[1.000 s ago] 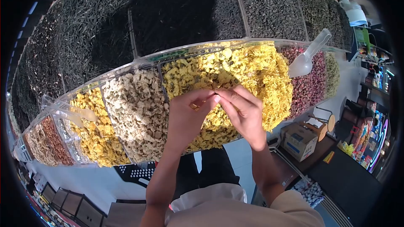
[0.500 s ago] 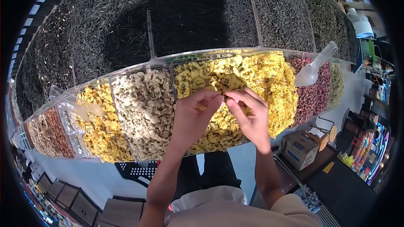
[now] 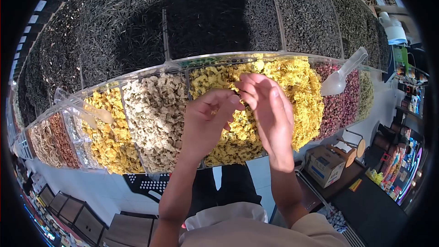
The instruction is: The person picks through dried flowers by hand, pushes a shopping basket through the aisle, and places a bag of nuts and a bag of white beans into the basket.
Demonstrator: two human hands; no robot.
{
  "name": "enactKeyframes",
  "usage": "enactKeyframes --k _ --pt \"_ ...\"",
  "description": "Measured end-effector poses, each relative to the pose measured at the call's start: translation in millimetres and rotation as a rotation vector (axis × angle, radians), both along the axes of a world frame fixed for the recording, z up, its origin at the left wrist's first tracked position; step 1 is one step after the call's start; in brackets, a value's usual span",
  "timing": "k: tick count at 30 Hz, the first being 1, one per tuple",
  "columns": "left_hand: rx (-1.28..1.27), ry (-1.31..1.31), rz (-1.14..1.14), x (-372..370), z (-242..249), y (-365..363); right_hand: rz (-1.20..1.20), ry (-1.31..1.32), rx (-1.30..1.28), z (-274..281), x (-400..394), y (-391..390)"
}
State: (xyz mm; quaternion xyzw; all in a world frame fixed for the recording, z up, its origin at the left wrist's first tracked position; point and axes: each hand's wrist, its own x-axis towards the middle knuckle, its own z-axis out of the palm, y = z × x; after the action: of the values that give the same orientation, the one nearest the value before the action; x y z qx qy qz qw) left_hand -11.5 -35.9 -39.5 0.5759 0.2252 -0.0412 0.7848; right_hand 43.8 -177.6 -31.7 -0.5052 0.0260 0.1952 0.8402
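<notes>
The person's left hand [image 3: 208,121] hangs over the left edge of the bin [image 3: 187,84] of yellow flowers [image 3: 299,96], thumb and forefinger pinching a dark bit [image 3: 238,95] too small to identify. Just beside it, the right hand [image 3: 274,116] is loosely open and holds nothing visible; a scoop [image 3: 335,83] rests by the bin's right edge.
</notes>
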Motion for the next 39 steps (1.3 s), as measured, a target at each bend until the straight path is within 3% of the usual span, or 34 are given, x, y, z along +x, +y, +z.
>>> enactKeyframes --k 1,2,4,8,10,12,14,16,22,24,26,30,32,33,35,39 --pt "0.187 0.015 -0.033 0.3 0.2 -2.6 0.016 0.058 0.007 4.9 0.9 5.3" --pt "0.187 0.015 -0.034 0.8 1.1 -4.9 0.015 0.058 0.008 -0.2 1.4 5.6" --pt "0.773 -0.185 -0.114 1.6 5.3 -8.4 0.078 0.340 0.355 -17.9 0.7 3.8" --pt "0.706 -0.118 -0.118 -11.6 25.1 -10.6 -0.033 0.465 0.394 -26.0 0.5 -10.5" --pt "0.715 -0.082 -0.116 -21.2 28.4 -7.5 -0.063 0.379 0.413 -16.9 8.2 -21.6" --pt "0.626 -0.041 -0.068 -30.4 28.6 -4.0 -0.130 0.226 0.335 10.5 21.4 -24.9" --pt "0.598 -0.021 -0.058 -37.6 22.2 -2.9 -0.144 -0.107 0.240 23.7 45.7 -28.0" --pt "0.558 0.002 -0.079 -43.2 16.3 -3.3 -0.213 -0.390 -0.012 35.8 70.6 -17.4" --pt "0.475 0.009 -0.090 -52.0 8.5 -11.8 -0.106 -0.829 -0.338 39.6 104.7 26.0" --pt "0.484 -0.001 -0.087 -54.8 4.9 -8.4 -0.169 -0.949 -0.426 34.0 101.8 19.4" --pt "0.488 -0.011 -0.082 -56.8 2.1 -4.9 -0.254 -0.931 -0.435 30.1 90.7 7.7" --pt "0.488 -0.005 -0.065 -61.7 -3.2 0.1 -0.266 -0.775 -0.804 1.7 49.4 -26.3" --pt "0.487 -0.008 -0.058 -63.1 -6.1 1.2 0.070 -0.732 -1.091 -15.3 35.0 -40.3" --pt "0.502 -0.007 -0.064 -63.4 -6.6 1.5 0.075 -0.730 -1.093 -20.5 31.7 -38.1" --pt "0.515 -0.005 -0.071 -63.5 -7.2 2.4 0.355 -0.961 -1.160 -29.0 24.7 -28.3" --pt "0.512 0.002 -0.085 -66.4 -10.1 2.5 0.387 -0.870 -1.239 -36.1 23.3 -14.6"
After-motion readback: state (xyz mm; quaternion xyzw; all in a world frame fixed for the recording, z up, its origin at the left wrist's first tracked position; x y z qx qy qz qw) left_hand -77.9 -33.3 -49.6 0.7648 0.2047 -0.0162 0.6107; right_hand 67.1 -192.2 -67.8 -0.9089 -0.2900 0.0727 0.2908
